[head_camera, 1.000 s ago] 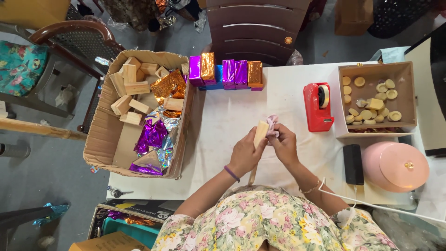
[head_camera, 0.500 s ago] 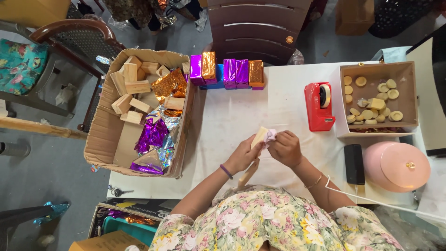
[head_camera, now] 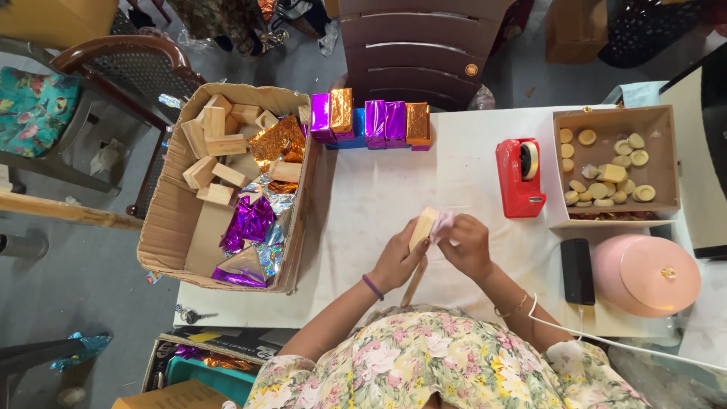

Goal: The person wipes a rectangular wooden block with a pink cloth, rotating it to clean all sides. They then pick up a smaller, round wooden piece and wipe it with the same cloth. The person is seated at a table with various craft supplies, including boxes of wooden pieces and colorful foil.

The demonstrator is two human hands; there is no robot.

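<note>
My left hand (head_camera: 397, 261) grips a pale wooden block (head_camera: 422, 227) over the white table (head_camera: 379, 189), holding it tilted upward. My right hand (head_camera: 466, 244) pinches a small pinkish piece (head_camera: 441, 224) against the block's upper end. A wooden stick (head_camera: 414, 282) lies under my hands, near the table's front edge. A row of foil-wrapped blocks (head_camera: 371, 121), purple and orange, stands at the table's far edge.
A cardboard box (head_camera: 178, 220) at left holds several wooden blocks and crumpled foil sheets. A red tape dispenser (head_camera: 520, 178), a box of round wooden discs (head_camera: 609, 167), a black device (head_camera: 577, 270) and a pink round tin (head_camera: 644, 274) sit at right. A brown chair (head_camera: 424, 45) stands beyond the table.
Both hands with the block have drawn a little nearer to my body and lower. The block now tilts more to the right.
</note>
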